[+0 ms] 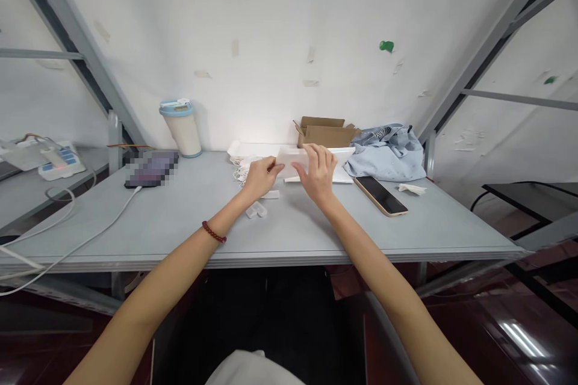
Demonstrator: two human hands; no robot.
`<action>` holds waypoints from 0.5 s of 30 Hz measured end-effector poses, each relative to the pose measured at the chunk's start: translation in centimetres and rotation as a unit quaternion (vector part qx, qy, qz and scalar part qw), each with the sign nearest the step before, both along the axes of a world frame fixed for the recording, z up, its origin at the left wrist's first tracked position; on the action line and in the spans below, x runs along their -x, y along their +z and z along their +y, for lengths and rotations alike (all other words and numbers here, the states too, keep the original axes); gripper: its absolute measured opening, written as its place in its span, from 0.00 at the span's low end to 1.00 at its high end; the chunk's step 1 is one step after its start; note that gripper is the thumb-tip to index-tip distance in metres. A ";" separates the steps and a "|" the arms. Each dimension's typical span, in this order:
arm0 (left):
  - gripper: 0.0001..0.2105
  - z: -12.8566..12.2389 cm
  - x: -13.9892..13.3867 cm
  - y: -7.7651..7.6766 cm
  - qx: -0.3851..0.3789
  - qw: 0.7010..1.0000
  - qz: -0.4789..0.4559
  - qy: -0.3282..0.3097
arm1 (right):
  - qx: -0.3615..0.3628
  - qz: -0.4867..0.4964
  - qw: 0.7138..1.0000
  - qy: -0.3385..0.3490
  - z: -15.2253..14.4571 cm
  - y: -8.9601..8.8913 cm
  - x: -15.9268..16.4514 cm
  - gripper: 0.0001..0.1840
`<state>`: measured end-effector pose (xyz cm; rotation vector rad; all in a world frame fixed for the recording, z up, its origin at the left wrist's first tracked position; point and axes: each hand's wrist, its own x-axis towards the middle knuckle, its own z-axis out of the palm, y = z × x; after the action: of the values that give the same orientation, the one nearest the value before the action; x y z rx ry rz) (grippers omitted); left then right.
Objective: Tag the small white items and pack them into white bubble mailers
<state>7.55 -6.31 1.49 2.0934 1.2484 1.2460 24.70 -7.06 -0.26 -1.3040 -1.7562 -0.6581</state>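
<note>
Between my two hands, just above the back middle of the table, is a translucent white rectangular sleeve (pixel 289 157); its exact kind is unclear. My left hand (pixel 262 175) pinches its left end between thumb and fingers. On the right side, my right hand (pixel 320 169) grips it, fingers curled over the top and thumb on the near face. Behind and beneath lies a flat white open box or folder (pixel 342 175), partly covered by my right hand. A pile of white pieces with thin loops (pixel 241 163) lies behind my left hand. Small clear plastic pieces (pixel 256 210) rest near my left wrist.
An open cardboard box (pixel 327 135) and a crumpled light-blue cloth (pixel 388 153) sit at the back. A phone (pixel 382 195) and crumpled tissue (pixel 412 189) lie right. Left are a lidded cup (pixel 183 129), a cabled phone (pixel 153 169) and a power strip (pixel 62 162).
</note>
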 end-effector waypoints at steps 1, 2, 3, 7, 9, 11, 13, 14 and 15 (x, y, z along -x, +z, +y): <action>0.13 0.2 -0.3 0.3 0.035 0.999 -0.025 -0.010 | -0.009 0.012 1.000 -0.013 0.0 0.2 -0.3 0.23; 0.14 0.6 -0.7 0.7 0.073 0.996 -0.049 -0.026 | -0.011 0.020 0.999 -0.022 0.0 0.4 -0.6 0.23; 0.14 0.9 -1.1 1.0 0.111 0.990 -0.070 -0.041 | -0.004 0.024 0.999 -0.028 0.1 0.5 -1.0 0.23; 0.16 2.9 -2.9 2.0 0.240 0.969 -0.054 -0.037 | 0.100 0.006 0.994 -0.033 1.0 0.1 -2.4 0.21; 0.15 4.0 -3.6 2.2 0.285 0.958 0.013 -0.015 | 0.170 -0.009 0.984 -0.046 1.6 -0.4 -3.2 0.22; 0.13 5.0 -4.2 2.1 0.310 0.949 0.065 -0.001 | 0.232 -0.026 0.970 -0.063 2.1 -1.0 -4.0 0.24; 0.12 5.8 -4.6 1.8 0.306 0.946 0.104 0.015 | 0.272 -0.046 0.958 -0.071 2.6 -1.6 -4.7 0.27; 0.12 6.1 -4.7 1.6 0.297 0.946 0.125 0.024 | 0.279 -0.057 0.956 -0.071 2.8 -1.9 -5.1 0.29; 0.11 6.3 -4.9 1.5 0.285 0.947 0.142 0.034 | 0.278 -0.065 0.956 -0.071 3.0 -2.1 -5.5 0.30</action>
<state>12.41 0.00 2.98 1.8376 1.5835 0.5118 30.16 -4.09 -2.39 -1.8111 -2.0572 -0.3357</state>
